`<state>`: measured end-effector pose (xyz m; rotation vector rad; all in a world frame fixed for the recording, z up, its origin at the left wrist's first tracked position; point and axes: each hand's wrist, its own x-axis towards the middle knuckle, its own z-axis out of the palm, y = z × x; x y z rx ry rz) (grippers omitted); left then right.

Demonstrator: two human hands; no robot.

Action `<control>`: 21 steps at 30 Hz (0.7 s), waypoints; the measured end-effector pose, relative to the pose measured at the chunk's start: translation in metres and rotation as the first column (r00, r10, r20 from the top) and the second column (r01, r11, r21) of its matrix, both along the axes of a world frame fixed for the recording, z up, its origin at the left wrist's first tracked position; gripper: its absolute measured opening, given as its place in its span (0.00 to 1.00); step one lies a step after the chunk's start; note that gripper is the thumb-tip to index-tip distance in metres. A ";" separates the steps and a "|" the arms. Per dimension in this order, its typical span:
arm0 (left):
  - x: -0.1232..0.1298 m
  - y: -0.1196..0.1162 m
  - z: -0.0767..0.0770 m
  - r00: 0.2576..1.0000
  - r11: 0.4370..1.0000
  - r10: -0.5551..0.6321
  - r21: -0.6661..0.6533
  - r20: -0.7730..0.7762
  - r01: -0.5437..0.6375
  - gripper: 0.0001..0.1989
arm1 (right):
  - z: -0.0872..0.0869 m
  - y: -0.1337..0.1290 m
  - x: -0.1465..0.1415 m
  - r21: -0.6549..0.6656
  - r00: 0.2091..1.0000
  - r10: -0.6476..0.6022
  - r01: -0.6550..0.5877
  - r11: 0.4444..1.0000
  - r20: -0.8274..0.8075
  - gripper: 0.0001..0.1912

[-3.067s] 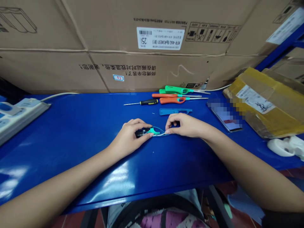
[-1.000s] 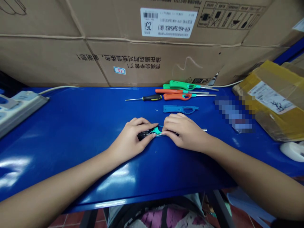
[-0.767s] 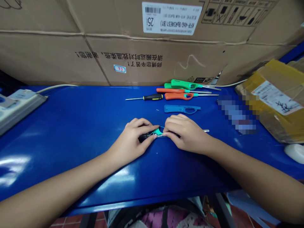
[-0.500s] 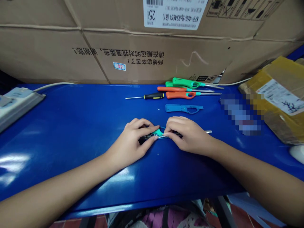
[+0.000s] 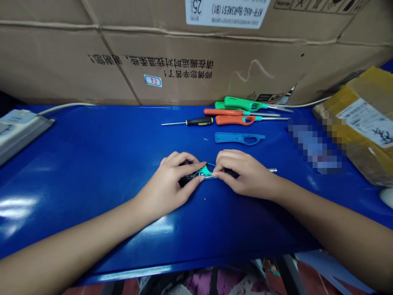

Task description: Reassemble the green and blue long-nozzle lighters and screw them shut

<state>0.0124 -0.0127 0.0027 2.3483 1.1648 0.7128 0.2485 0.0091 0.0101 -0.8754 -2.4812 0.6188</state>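
An opened lighter (image 5: 211,177) with a blue rim and dark inner parts lies on the blue table, mostly covered by both hands. Its teal trigger (image 5: 205,171) shows between my fingertips, and its metal tip (image 5: 273,170) sticks out at the right. My left hand (image 5: 178,176) is closed on the lighter's left part, finger and thumb at the trigger. My right hand (image 5: 241,172) pinches at its middle, just right of the trigger; the small part between those fingertips is hard to make out. Beyond the hands lies a loose blue half shell (image 5: 239,138).
Green (image 5: 242,103) and orange lighters (image 5: 235,120) lie at the back beside a black and yellow screwdriver (image 5: 199,121). A large carton (image 5: 172,45) stands behind them. A taped box (image 5: 365,123) is at the right, a power strip (image 5: 24,131) at the left.
The camera view has shifted slightly, so the background sits a little higher. Both hands keep nearly the same hold on the lighter.
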 end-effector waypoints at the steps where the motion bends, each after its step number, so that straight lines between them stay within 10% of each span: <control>1: 0.000 0.000 0.000 1.000 1.000 0.000 0.000 0.004 0.000 0.13 | 0.000 0.000 0.000 0.006 1.000 0.001 -0.001 1.000 0.002 0.08; 14: 0.000 -0.001 -0.001 1.000 1.000 -0.009 0.008 0.023 0.009 0.13 | -0.001 -0.002 0.001 0.060 0.998 0.009 -0.012 0.998 0.060 0.10; 21: -0.001 -0.001 -0.001 0.999 1.000 -0.020 0.008 0.040 0.020 0.15 | 0.003 0.000 -0.002 -0.164 0.993 -0.053 0.035 0.986 -0.102 0.07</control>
